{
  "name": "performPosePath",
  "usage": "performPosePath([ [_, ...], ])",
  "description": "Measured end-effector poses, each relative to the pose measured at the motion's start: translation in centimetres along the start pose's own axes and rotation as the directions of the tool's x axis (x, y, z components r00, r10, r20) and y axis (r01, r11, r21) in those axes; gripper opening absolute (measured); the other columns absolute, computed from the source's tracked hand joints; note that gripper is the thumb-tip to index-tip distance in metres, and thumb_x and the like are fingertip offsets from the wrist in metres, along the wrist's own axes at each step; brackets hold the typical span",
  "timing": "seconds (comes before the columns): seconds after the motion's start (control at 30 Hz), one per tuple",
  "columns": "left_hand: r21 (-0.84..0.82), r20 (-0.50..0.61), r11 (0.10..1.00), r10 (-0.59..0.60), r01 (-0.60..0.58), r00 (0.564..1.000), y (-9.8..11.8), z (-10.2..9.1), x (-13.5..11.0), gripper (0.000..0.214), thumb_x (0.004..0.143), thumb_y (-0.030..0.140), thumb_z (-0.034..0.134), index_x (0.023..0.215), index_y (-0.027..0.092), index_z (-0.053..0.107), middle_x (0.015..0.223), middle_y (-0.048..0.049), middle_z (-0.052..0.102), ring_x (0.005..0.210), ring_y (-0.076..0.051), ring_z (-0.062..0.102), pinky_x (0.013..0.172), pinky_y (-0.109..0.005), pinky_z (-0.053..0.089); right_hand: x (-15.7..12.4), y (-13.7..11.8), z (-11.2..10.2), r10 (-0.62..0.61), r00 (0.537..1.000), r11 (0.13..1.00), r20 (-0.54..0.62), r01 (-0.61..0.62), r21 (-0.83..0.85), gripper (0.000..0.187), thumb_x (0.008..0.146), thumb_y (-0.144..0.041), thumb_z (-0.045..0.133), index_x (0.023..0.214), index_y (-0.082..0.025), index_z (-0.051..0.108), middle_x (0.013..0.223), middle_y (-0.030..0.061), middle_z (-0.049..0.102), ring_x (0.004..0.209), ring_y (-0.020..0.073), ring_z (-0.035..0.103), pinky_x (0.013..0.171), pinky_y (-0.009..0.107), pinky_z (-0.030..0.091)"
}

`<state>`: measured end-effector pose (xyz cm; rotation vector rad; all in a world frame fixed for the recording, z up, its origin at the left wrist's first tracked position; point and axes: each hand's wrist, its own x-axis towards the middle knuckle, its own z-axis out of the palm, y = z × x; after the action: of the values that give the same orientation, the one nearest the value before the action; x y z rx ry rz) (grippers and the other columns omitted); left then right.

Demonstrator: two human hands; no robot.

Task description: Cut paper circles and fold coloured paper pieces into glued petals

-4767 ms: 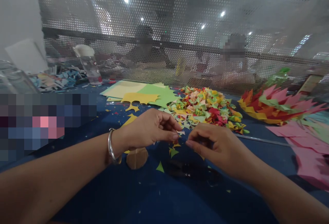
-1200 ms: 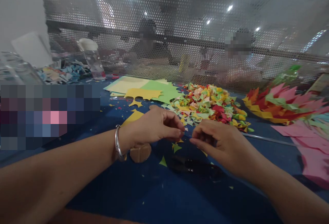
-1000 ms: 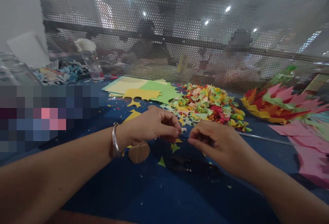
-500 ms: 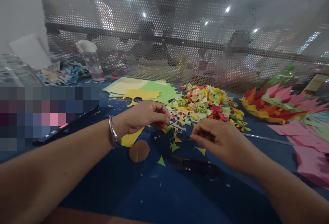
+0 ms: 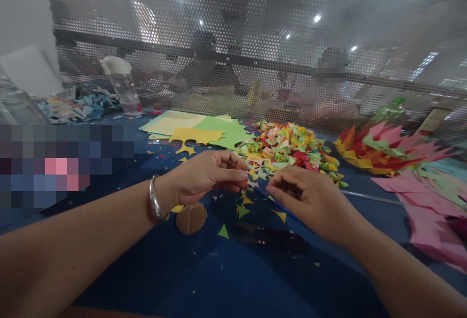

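My left hand (image 5: 211, 176), with a silver bangle on its wrist, is closed in a pinch above the paper scraps. A thin line shows at its fingertips, too fine to name. Facing it, my right hand (image 5: 304, 190) is also closed, thumb against curled fingers; what it holds, if anything, is hidden. A narrow blue strip shows beneath the right hand, and I cannot tell whether it is held. Below the hands lie dark thread snips (image 5: 273, 240), a round cardboard disc (image 5: 191, 218) and a green paper scrap (image 5: 224, 232).
Behind the hands are a heap of folded coloured paper pieces (image 5: 292, 143) and cut paper sheets (image 5: 219, 133). A layered paper ring (image 5: 386, 150) and pink paper (image 5: 419, 211) lie right. A lidded cup (image 5: 124, 87) stands back left, before a perforated metal screen (image 5: 237, 16).
My left hand has shifted slightly right and down, its fingertips nearer my right hand. A thin line now shows at its fingers. The whole view has slid slightly left.
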<state>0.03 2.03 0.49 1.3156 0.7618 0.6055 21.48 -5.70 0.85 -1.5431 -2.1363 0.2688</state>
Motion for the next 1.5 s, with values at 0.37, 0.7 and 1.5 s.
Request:
performPosePath([
  [0.37,-0.046,0.154,0.999,0.010,-0.003,0.988,-1.2,1.1,-0.2,0.032,0.078,0.018,0.077,0.105,0.017,0.059,0.073,0.0001,0.070,0.065,-0.009,0.066,0.066,-0.020,0.052,-0.2,-1.0,0.9,-0.072,0.997,0.961,-0.006,0.071,0.268,0.012,0.088,-0.016,0.059,0.096,-0.022,0.067,0.083,-0.0016,0.062,0.065,0.0108,0.052,0.058,0.024,0.042],
  [0.7,-0.016,0.110,0.999,0.035,-0.034,0.993,-0.8,1.5,-0.5,0.033,0.077,0.018,0.077,0.104,0.015,0.057,0.072,-0.0006,0.070,0.064,-0.010,0.066,0.065,-0.021,0.052,-0.2,-1.2,0.9,-0.060,0.998,0.944,-0.015,0.062,0.325,0.010,0.088,-0.015,0.057,0.086,-0.021,0.065,0.076,-0.0019,0.061,0.065,0.0113,0.053,0.058,0.024,0.041],
  [1.5,0.045,0.096,0.996,0.068,-0.072,0.993,-0.5,1.4,-0.7,0.037,0.071,0.015,0.078,0.101,0.016,0.057,0.076,-0.0001,0.068,0.072,-0.012,0.065,0.070,-0.026,0.052,-0.1,-1.2,1.2,-0.040,0.998,0.938,-0.040,0.051,0.342,0.006,0.088,-0.017,0.059,0.089,-0.021,0.063,0.076,-0.0017,0.059,0.064,0.0117,0.052,0.057,0.025,0.040],
])
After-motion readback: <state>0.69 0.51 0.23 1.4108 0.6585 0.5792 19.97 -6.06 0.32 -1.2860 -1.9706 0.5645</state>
